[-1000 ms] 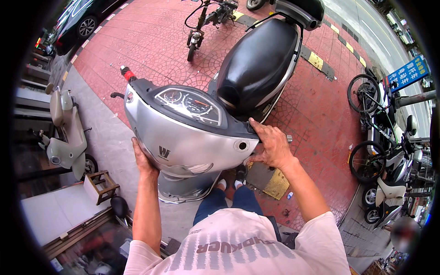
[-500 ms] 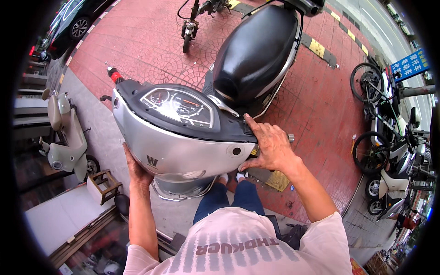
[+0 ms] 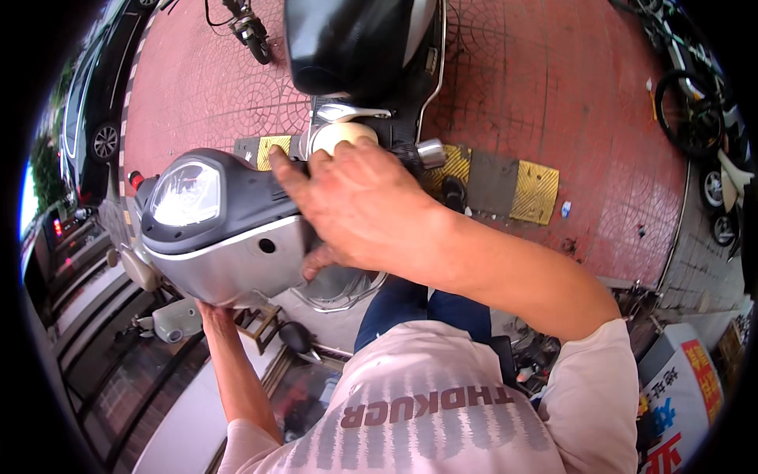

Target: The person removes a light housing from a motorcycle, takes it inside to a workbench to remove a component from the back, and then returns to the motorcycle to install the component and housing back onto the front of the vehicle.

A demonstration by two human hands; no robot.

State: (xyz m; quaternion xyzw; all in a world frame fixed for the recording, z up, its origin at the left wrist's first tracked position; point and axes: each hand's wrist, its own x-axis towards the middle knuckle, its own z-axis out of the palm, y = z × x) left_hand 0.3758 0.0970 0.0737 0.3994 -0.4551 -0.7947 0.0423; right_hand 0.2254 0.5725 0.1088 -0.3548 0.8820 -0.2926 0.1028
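Observation:
A silver scooter handlebar cover (image 3: 229,272) with a dark top and a clear-windowed instrument panel (image 3: 187,193) is between my hands. My right hand (image 3: 363,209) grips its right end, thumb on the silver front face near a round black hole and fingers over the top edge. Under the front lower edge, my left hand (image 3: 215,312) supports the cover; most of its fingers are hidden. Past my right fingers a cream rounded part (image 3: 345,138) and a silver brake lever (image 3: 355,114) show. The scooter's black seat (image 3: 355,47) lies beyond.
Red paving holds a yellow-and-black ramp strip (image 3: 533,192). A small-wheeled vehicle (image 3: 253,39) stands far left, with a dark car (image 3: 99,118) beyond. Parked bikes (image 3: 687,118) line the right. A wooden stool (image 3: 257,328) and light scooter (image 3: 175,322) are at lower left; a signboard (image 3: 683,395) lower right.
The cover has shifted left in view and turned, so its right end faces me more. My right hand has moved left with it, its arm now across my front. Both hands stay on the cover.

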